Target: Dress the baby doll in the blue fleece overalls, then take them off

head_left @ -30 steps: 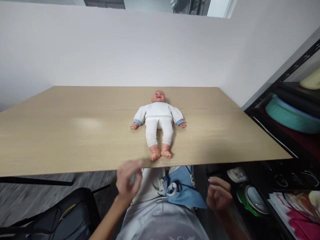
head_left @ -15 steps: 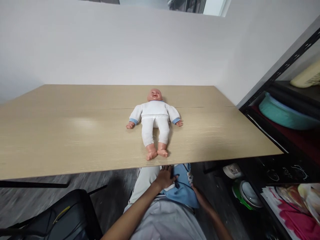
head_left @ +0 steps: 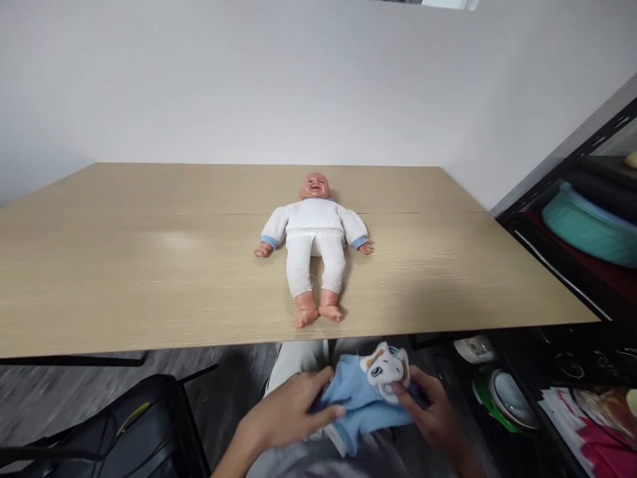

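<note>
A baby doll (head_left: 315, 219) in a white suit with blue cuffs lies on its back on the wooden table (head_left: 164, 292), feet toward me. Below the table's front edge, over my lap, I hold a light blue cloth garment (head_left: 355, 392) with a white cartoon animal face on it. My left hand (head_left: 298, 405) grips the garment's left side, thumb toward me. My right hand (head_left: 430, 411) pinches its right side, a finger or thumb on the animal face. Neither hand touches the doll. The garment is bunched, so its exact kind is unclear.
To the right stands a black shelf rack holding a teal basin (head_left: 590, 222). Lower there are a green-rimmed container (head_left: 502, 395) and a pink cloth (head_left: 610, 451). A black bag or chair (head_left: 129, 425) is at lower left. A white wall rises behind the table.
Both hands have lifted the blue garment from my lap, and its animal face now shows. The left hand went from lying flat to gripping. My view shifted slightly; the doll stayed put.
</note>
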{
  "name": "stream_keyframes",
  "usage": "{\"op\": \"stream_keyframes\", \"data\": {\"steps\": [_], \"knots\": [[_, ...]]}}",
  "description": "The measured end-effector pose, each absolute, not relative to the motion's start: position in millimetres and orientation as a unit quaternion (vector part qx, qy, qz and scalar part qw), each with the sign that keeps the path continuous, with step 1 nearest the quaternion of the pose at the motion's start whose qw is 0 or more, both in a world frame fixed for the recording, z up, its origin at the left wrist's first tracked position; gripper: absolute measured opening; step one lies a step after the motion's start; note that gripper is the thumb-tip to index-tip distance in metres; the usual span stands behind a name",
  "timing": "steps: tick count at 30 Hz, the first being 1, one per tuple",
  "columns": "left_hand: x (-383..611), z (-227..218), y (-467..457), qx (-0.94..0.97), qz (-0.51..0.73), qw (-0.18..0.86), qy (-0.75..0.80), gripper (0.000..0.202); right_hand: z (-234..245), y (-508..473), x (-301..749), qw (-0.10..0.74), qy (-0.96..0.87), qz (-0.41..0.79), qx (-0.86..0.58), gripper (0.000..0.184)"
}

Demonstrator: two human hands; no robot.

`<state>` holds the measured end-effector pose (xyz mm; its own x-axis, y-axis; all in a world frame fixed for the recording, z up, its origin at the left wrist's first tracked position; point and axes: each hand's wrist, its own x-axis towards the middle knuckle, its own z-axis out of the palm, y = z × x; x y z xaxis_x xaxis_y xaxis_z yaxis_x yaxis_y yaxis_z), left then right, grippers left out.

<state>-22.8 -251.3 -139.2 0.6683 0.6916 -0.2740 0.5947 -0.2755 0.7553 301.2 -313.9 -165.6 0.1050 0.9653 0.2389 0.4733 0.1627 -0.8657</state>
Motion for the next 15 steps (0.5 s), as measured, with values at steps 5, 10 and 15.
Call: {"op": "stream_keyframes", "data": {"steps": [5, 10, 15], "knots": [[-61, -57, -235, 0.827, 0.219, 0.343, 0.387, 0.033, -58, -264, 271, 0.506, -0.773, 0.253, -0.287, 0.002], [-66, -10, -171, 0.8, 0.447, 0.273, 0.292, 0.064, 14, -194, 241, 0.512, -0.821, 0.23, -0.105, 0.031], [-68, 35, -96, 0.843, 0.384, 0.36, 0.112, 0.057, 68, -142, 225, 0.478, -0.859, 0.145, -0.111, 0.025]]}}
